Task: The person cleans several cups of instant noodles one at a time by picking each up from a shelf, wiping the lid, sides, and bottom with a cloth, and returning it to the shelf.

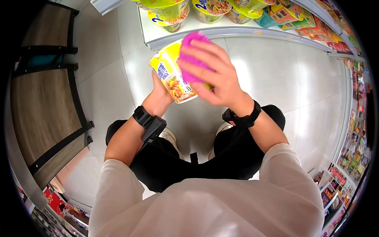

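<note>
A yellow and white noodle cup [169,73] with a food picture is held tilted in front of me. My left hand [161,90] grips it from behind at its left side; most of those fingers are hidden by the cup. A purple cloth [193,55] lies against the cup's right side. Over the cloth is my right hand [215,71], its fingers pressing it to the cup, slightly blurred.
A white shelf edge [237,31] runs across the top, with noodle bowls [167,14] and packets [284,15] on it. Wood-topped furniture [47,114] stands at left. More stocked shelves [355,130] line the right. Tiled floor [272,67] lies below.
</note>
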Available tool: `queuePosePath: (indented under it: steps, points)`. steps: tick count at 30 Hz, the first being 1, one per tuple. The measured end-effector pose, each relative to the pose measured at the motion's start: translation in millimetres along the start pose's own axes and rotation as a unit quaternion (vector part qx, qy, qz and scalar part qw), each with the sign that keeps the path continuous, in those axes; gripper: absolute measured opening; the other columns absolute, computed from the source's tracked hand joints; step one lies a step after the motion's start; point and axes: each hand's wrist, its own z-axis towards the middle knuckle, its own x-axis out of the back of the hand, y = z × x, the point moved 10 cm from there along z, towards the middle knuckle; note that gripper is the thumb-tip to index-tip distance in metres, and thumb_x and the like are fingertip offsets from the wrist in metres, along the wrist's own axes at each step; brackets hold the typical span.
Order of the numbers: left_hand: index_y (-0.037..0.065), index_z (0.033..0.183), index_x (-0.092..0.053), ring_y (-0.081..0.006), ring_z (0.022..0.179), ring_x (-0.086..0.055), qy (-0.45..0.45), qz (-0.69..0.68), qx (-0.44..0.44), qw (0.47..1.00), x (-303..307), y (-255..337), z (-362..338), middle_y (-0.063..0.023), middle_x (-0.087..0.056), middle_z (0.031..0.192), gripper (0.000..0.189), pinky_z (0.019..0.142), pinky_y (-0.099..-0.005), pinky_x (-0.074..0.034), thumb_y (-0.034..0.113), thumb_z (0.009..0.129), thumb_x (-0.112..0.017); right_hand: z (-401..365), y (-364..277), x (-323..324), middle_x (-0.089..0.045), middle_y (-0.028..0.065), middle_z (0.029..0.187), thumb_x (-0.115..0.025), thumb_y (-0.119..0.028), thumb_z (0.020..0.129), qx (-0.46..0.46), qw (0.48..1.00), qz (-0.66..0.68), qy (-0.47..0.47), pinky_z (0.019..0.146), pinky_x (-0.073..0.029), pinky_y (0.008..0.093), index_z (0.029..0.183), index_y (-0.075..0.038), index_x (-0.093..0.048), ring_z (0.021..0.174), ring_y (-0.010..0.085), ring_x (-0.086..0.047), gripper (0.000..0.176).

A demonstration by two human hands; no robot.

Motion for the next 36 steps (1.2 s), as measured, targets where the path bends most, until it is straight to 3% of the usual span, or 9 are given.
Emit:
queuePosePath:
  steps: [5, 8, 10, 11, 16, 19, 24, 27, 36]
  points:
    - [0.011, 0.144, -0.044, -0.0338, 0.123, -0.058, 0.013, -0.046, 0.009, 0.999, -4.7, -4.0, 2.0, -0.0138, -0.055, 0.14, 0.07, 0.105, -0.0505, -0.047, 0.062, 0.099, -0.029, -16.7, 56.4, -14.5, -0.039, 0.0174, 0.152, -0.058, -0.023, 0.098, -0.236, 0.925, 0.293, 0.06, 0.113, -0.033, 0.0415, 0.143, -0.004, -0.049, 0.138, 0.0309, -0.041, 0.05]
    - [0.011, 0.143, -0.045, -0.0336, 0.123, -0.058, 0.035, -0.055, 0.002, 0.998, -4.3, -3.3, -1.5, -0.0132, -0.055, 0.141, 0.071, 0.105, -0.0493, -0.047, 0.064, 0.098, -0.032, -29.5, 73.8, -25.8, -0.037, 0.0176, 0.152, -0.054, -0.023, 0.101, -0.276, 0.888, 0.356, 0.095, 0.114, -0.031, 0.037, 0.143, -0.002, -0.047, 0.139, 0.0271, -0.039, 0.048]
    - [0.01, 0.142, -0.046, -0.0322, 0.123, -0.058, 0.01, -0.066, 0.044, 0.997, -13.2, -7.1, -4.7, -0.0126, -0.056, 0.14, 0.071, 0.105, -0.0484, -0.047, 0.064, 0.099, -0.03, -32.7, 79.9, -29.6, -0.042, 0.0163, 0.148, -0.054, -0.02, 0.1, -0.299, 0.864, 0.388, 0.113, 0.112, -0.033, 0.034, 0.142, -0.002, -0.048, 0.135, 0.0236, -0.044, 0.046]
    - [0.01, 0.142, -0.046, -0.0304, 0.123, -0.058, 0.169, 0.08, -0.012, 0.982, 13.9, 0.9, -5.5, -0.0115, -0.056, 0.139, 0.073, 0.105, -0.0477, -0.047, 0.067, 0.099, -0.027, -37.3, 86.2, -31.8, -0.045, 0.015, 0.146, -0.054, -0.017, 0.1, -0.332, 0.839, 0.411, 0.126, 0.111, -0.034, 0.0326, 0.142, -0.002, -0.048, 0.132, 0.0212, -0.046, 0.046]
    - [0.008, 0.146, -0.036, -0.0258, 0.131, -0.05, 0.193, 0.192, -0.107, 0.956, 3.2, 32.7, -10.8, -0.0101, -0.051, 0.141, 0.078, 0.112, -0.0448, -0.039, 0.069, 0.099, -0.021, -42.1, 100.6, -27.0, -0.056, 0.0106, 0.136, -0.051, -0.011, 0.099, -0.402, 0.782, 0.441, 0.178, 0.107, -0.038, 0.0282, 0.141, 0.0, -0.049, 0.123, 0.0154, -0.052, 0.043]
    - [0.008, 0.154, -0.019, -0.0226, 0.14, -0.037, 0.158, 0.184, -0.091, 0.966, -20.8, 35.6, -18.3, -0.0123, -0.041, 0.149, 0.081, 0.118, -0.0401, -0.027, 0.067, 0.1, -0.025, -39.6, 102.6, -16.1, -0.054, 0.0107, 0.138, -0.049, -0.003, 0.097, -0.369, 0.825, 0.386, 0.186, 0.108, -0.038, 0.0293, 0.142, 0.0, -0.046, 0.126, 0.0165, -0.052, 0.046]
    - [0.009, 0.15, -0.029, -0.0212, 0.138, -0.042, 0.121, 0.299, -0.155, 0.934, -22.4, 40.6, -13.2, -0.0105, -0.044, 0.148, 0.08, 0.115, -0.0403, -0.033, 0.068, 0.098, -0.035, -25.0, 61.6, -9.7, -0.045, 0.02, 0.148, -0.058, 0.0, 0.086, -0.267, 0.938, 0.189, 0.116, 0.114, -0.034, 0.0355, 0.145, -0.001, -0.042, 0.136, 0.031, -0.046, 0.061]
    - [0.009, 0.143, -0.043, -0.0238, 0.124, -0.058, 0.146, 0.235, -0.135, 0.951, -32.4, 44.0, -17.7, -0.0097, -0.056, 0.138, 0.075, 0.104, -0.0403, -0.048, 0.068, 0.098, -0.034, -11.6, 46.2, 3.9, -0.042, 0.0209, 0.151, -0.066, -0.007, 0.083, -0.226, 0.951, 0.191, 0.089, 0.114, -0.033, 0.0417, 0.142, -0.004, -0.048, 0.136, 0.0376, -0.043, 0.062]
    - [0.011, 0.142, -0.046, -0.0247, 0.124, -0.057, 0.153, 0.209, -0.085, 0.962, -21.6, 24.9, -16.1, -0.009, -0.056, 0.139, 0.08, 0.106, -0.042, -0.046, 0.074, 0.095, -0.031, -24.0, 45.1, -8.6, -0.036, 0.0187, 0.154, -0.06, -0.013, 0.091, -0.261, 0.95, 0.142, 0.099, 0.113, -0.034, 0.0469, 0.141, -0.005, -0.049, 0.138, 0.0386, -0.04, 0.052]
